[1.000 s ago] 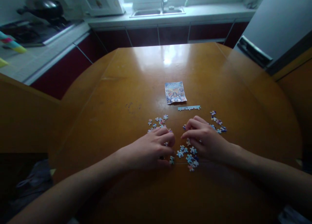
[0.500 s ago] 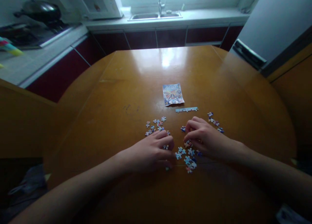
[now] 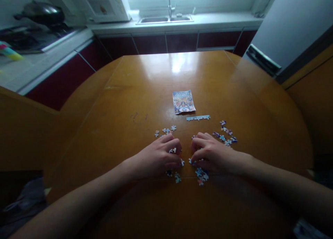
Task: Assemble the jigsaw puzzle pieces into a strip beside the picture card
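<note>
Small loose jigsaw pieces [image 3: 201, 173] lie scattered on a round wooden table [image 3: 145, 93]. My left hand [image 3: 156, 157] rests palm down among them with fingers curled, a piece showing between its fingers. Close beside it, my right hand [image 3: 212, 154] also lies palm down with bent fingers over the pieces. A small group of pieces [image 3: 164, 131] sits just beyond the left hand and another group [image 3: 225, 135] to the right of the right hand. A joined strip of pieces [image 3: 198, 118] lies below a small colourful picture card [image 3: 183, 101].
Behind the table runs a kitchen counter with a sink [image 3: 166, 18], a microwave [image 3: 104, 5] and a stove with a dark pan [image 3: 39, 15]. A grey fridge [image 3: 286, 27] stands at the right. A wooden chair back [image 3: 23, 128] is at the left.
Both hands have drawn closer together and slightly toward me. The right hand slid left, uncovering the pieces to its right. The view has tilted down a little.
</note>
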`<state>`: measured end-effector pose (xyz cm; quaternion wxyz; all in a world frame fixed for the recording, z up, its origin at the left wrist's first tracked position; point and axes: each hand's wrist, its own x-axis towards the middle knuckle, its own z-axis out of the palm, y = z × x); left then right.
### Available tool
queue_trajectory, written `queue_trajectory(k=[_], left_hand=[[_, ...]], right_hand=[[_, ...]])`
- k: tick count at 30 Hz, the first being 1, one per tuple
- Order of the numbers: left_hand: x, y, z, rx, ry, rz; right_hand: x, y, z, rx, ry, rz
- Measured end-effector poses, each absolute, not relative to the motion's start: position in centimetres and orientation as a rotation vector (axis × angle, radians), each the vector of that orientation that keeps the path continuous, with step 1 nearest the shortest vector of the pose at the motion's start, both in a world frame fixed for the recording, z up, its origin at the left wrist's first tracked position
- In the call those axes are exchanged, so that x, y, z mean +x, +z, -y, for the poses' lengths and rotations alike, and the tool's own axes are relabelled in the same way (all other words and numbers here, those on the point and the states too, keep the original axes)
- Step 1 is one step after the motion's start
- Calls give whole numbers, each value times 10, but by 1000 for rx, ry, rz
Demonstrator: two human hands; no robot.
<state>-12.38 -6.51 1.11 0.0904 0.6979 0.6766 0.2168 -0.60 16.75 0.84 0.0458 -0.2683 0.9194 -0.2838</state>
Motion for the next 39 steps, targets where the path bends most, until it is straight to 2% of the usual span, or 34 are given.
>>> queue_trajectory(k=[9,16,23,32,39], left_hand=[[-126,6,65,2075,747,-1999],[-135,10,69,1961,932,-2160],[-137,13,68,2000,887,-2137],[-129,17,68,2038,705,-2027],[-125,16,68,2012,642,-1946]], right_hand=[[-5,1,-163,-803,-922,-2842],[-5,7,-167,-788,-941,-2881],[-2,21,-166,-951,-838,-2747],[-9,20,-182,-615,-985,-3003],[-10,39,-215,-716,-944,-2818]])
